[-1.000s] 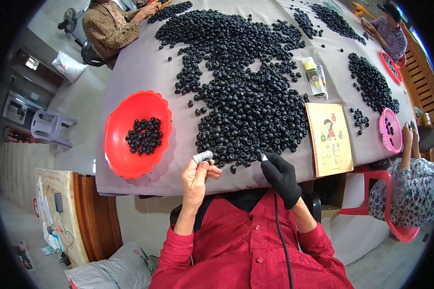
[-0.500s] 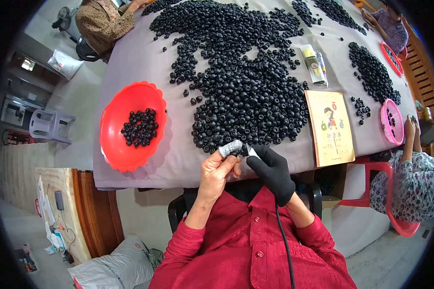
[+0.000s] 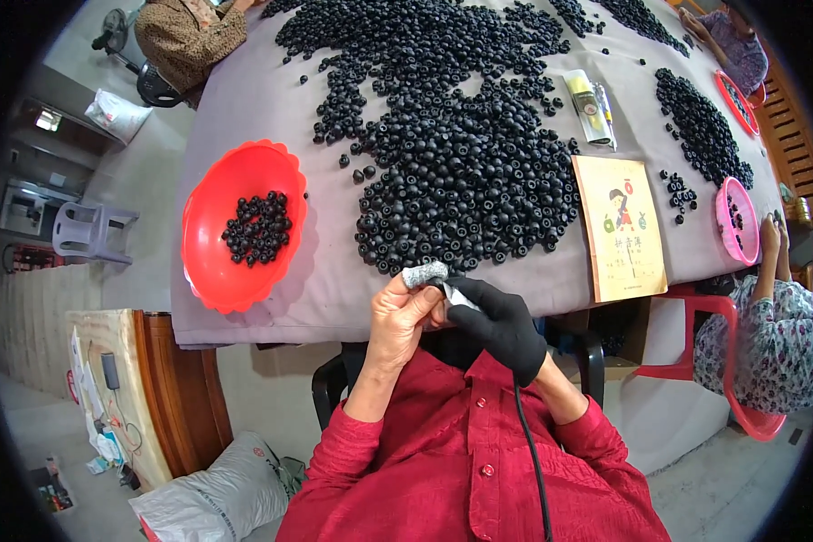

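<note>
In front of my chest, at the table's near edge, my two hands meet. My left hand (image 3: pixel 394 318) is bare apart from a grey speckled cover (image 3: pixel 425 274) on a fingertip. It pinches a small black round bead (image 3: pixel 437 283), mostly hidden by the fingers. A black glove covers my right hand (image 3: pixel 504 331), which is closed round a small silvery-white pointed tool (image 3: pixel 458 296). That tool's tip is against or very near the bead; its handle is hidden. Just beyond my hands spreads a large heap of black beads (image 3: pixel 470 185) with holes.
A red scalloped bowl (image 3: pixel 210 239) with some beads stands at the left. On the right lie a yellow booklet (image 3: pixel 621 244) and a clear packet (image 3: pixel 589 108). Other people sit around the table, near a pink basket (image 3: pixel 724 221). A black cable (image 3: pixel 531 443) hangs from my right wrist.
My right hand has moved a little left and lower, turning the silvery tool in toward the left fingers. The left hand stays almost in place. The whole view has shifted slightly.
</note>
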### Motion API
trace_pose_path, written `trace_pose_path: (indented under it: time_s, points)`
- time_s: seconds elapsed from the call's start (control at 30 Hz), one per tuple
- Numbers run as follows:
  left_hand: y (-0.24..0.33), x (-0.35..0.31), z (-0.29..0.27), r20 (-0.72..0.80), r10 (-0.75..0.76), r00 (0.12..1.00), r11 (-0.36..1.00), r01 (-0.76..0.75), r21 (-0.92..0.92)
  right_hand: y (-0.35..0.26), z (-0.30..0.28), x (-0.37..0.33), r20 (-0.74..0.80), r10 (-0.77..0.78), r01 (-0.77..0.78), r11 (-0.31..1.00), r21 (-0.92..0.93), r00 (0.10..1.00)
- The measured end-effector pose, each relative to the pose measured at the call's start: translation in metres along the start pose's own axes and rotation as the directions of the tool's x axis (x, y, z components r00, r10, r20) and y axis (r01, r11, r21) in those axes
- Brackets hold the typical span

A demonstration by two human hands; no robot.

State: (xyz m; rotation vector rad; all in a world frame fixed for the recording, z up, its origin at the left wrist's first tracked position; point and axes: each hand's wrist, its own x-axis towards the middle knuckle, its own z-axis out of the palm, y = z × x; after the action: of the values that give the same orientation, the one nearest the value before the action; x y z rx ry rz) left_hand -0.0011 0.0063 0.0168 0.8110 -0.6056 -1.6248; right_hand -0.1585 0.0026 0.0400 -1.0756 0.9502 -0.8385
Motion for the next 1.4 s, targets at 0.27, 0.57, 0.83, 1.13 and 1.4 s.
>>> trace_pose_path:
  time_s: [0.27, 0.57, 0.83, 1.13, 1.4]
  points:
    - [-0.006, -0.005, -0.012, 0.003, -0.049, 0.999, 0.999, 0.049, 0.015, 0.002, 0.002, 0.004, 0.105, -0.140, 0.165, 0.946, -0.280, 0.985]
    - [-0.008, -0.005, -0.017, 0.012, -0.063, 0.998, 0.998, 0.063, -0.004, 0.003, 0.001, 0.003, 0.107, -0.135, 0.164, 0.926, -0.341, 0.985]
    - [-0.009, -0.004, -0.015, 0.020, -0.057, 0.998, 0.998, 0.057, -0.011, 0.014, -0.001, 0.006, 0.111, -0.081, 0.108, 0.958, -0.266, 0.991]
    - [-0.008, -0.004, -0.013, 0.051, -0.055, 0.997, 0.998, 0.057, -0.026, 0.003, -0.003, 0.007, 0.103, -0.092, 0.123, 0.930, -0.345, 0.990]
    - [-0.008, -0.005, -0.016, 0.032, -0.056, 0.998, 0.998, 0.055, 0.037, 0.002, -0.002, 0.008, 0.096, -0.007, 0.036, 0.953, -0.301, 0.995]
